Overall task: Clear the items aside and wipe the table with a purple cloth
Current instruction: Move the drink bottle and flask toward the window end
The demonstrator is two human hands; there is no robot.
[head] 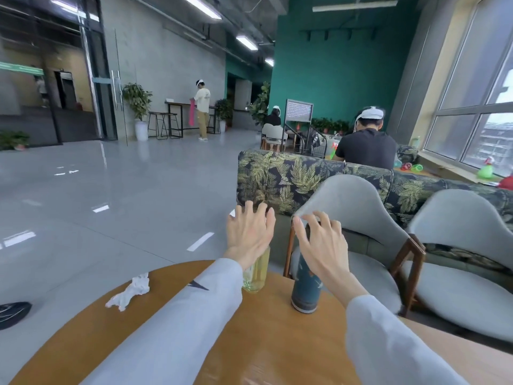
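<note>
A round wooden table (272, 334) fills the lower view. At its far edge stand a clear bottle of yellow liquid (256, 276) and, to its right, a dark teal flask (305, 287). My left hand (248, 232) hovers over the yellow bottle's top with fingers spread, hiding the cap. My right hand (322, 243) is above the teal flask, fingers apart and curled over its top; whether it touches the flask is unclear. A crumpled white tissue (129, 291) lies on the table's left part. No purple cloth is in view.
Two grey padded chairs (361, 218) stand just beyond the table on the right, with a leaf-patterned sofa (291, 179) behind them. A dark object (12, 314) lies on the shiny floor at left. People sit and stand farther back.
</note>
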